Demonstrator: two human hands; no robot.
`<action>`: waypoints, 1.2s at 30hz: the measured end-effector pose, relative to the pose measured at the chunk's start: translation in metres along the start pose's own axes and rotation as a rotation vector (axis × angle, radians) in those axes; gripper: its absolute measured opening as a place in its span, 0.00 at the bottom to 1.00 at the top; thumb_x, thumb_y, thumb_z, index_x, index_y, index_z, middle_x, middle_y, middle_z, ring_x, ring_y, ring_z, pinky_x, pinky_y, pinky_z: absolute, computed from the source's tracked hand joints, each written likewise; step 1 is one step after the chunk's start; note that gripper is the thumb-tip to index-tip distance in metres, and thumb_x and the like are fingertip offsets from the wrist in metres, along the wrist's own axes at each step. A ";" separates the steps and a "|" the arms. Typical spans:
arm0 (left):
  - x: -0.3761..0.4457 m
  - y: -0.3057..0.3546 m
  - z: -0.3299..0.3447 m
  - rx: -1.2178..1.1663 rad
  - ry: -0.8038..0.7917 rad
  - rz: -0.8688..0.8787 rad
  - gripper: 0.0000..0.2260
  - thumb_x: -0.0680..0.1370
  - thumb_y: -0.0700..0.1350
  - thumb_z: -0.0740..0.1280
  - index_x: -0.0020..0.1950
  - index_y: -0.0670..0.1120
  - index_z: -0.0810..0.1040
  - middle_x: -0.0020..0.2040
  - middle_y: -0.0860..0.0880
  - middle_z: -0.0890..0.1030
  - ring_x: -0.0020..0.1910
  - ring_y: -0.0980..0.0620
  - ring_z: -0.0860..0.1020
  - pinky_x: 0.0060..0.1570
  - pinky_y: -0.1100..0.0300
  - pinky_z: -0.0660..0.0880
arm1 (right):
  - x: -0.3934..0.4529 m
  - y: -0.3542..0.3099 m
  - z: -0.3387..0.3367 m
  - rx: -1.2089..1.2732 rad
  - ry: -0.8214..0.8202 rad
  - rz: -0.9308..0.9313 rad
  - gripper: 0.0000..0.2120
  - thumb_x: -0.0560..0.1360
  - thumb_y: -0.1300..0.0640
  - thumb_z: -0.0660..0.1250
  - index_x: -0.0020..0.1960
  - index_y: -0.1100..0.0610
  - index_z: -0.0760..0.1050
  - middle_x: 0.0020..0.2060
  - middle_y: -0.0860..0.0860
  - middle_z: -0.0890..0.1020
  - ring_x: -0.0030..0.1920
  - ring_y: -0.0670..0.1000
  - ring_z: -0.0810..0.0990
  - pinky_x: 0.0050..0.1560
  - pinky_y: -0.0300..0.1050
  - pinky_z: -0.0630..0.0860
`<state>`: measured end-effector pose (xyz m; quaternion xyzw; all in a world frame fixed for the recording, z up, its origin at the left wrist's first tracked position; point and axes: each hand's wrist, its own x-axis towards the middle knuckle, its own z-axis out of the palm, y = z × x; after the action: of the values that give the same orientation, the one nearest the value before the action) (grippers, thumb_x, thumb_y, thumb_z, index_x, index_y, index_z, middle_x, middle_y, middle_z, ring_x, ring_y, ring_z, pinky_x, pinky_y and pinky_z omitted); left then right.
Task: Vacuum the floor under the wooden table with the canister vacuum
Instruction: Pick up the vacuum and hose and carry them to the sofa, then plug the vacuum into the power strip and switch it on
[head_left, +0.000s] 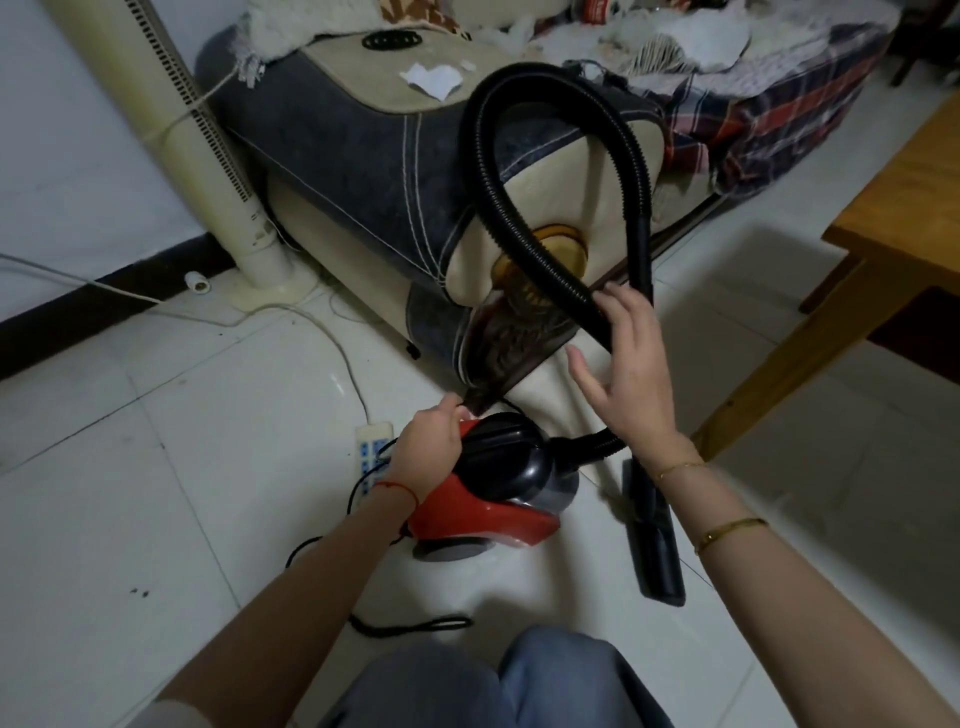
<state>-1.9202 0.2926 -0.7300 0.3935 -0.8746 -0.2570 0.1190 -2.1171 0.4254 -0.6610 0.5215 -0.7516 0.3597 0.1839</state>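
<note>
- On the white tiled floor (156, 467) just in front of your knees sits the red and black canister vacuum (498, 499).
- Your left hand (431, 447) rests on its rear top; whether the fingers grip anything, you cannot tell.
- Your right hand (628, 369) is spread, fingertips touching the looping black hose (519, 218).
- Its floor nozzle (654, 540) lies to the right of the canister.
- Further right stands the wooden surface (893, 218); a sofa (363, 156) sits behind.

Under my left hand (434, 441) the vacuum (498, 499) is glossy plastic; by my right hand (631, 374), the hose (519, 228) is ribbed matt black.
</note>
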 end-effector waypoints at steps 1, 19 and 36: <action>-0.005 -0.004 -0.006 0.013 0.003 0.000 0.09 0.83 0.45 0.53 0.50 0.45 0.71 0.40 0.41 0.80 0.39 0.41 0.78 0.39 0.51 0.73 | -0.001 -0.011 0.000 -0.022 0.054 -0.100 0.15 0.79 0.53 0.62 0.59 0.62 0.74 0.56 0.58 0.77 0.60 0.56 0.74 0.62 0.50 0.71; -0.092 -0.065 -0.066 -0.057 -0.150 0.076 0.11 0.80 0.46 0.61 0.38 0.47 0.71 0.28 0.54 0.70 0.30 0.52 0.71 0.34 0.57 0.70 | -0.022 -0.130 0.133 1.208 -0.639 1.542 0.18 0.83 0.52 0.53 0.38 0.59 0.67 0.22 0.52 0.75 0.30 0.48 0.70 0.20 0.32 0.67; -0.070 -0.174 -0.021 0.154 -0.093 -0.198 0.15 0.79 0.44 0.60 0.65 0.44 0.73 0.59 0.45 0.77 0.59 0.45 0.74 0.58 0.54 0.71 | -0.014 -0.142 0.189 0.852 -0.872 1.095 0.07 0.81 0.59 0.54 0.48 0.57 0.70 0.25 0.50 0.61 0.17 0.44 0.57 0.18 0.32 0.54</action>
<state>-1.7562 0.2408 -0.8077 0.4735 -0.8533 -0.2174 0.0218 -1.9628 0.2679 -0.7483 0.1985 -0.7027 0.4181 -0.5403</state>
